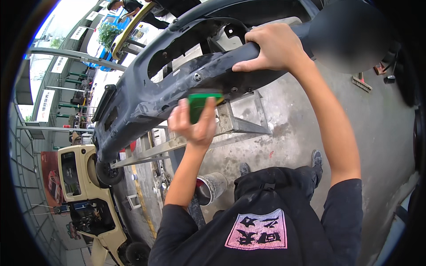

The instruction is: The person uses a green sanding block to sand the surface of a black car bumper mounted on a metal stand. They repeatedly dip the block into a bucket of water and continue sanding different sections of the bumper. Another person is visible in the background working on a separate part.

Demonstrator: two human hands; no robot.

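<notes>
A long dark grey vehicle bumper (153, 106) with large openings runs diagonally across the upper half of the view. Pale dusty patches mark its surface. My left hand (193, 126) grips a green sanding block (199, 106) against the bumper's near face, the block slightly smeared by motion. Further right, my right hand (275, 48) is wrapped over the bumper, its thumb lying on the near side. The ends of those fingers are hidden behind the part.
A metal stand (248, 126) supports the bumper. Below my left forearm stands a dirty white bucket (214, 186). A beige vehicle (95, 173) is parked at left. A brush (361, 83) lies on the concrete at right. Another person (133, 8) is at the far upper left; a dark blurred patch covers the upper right.
</notes>
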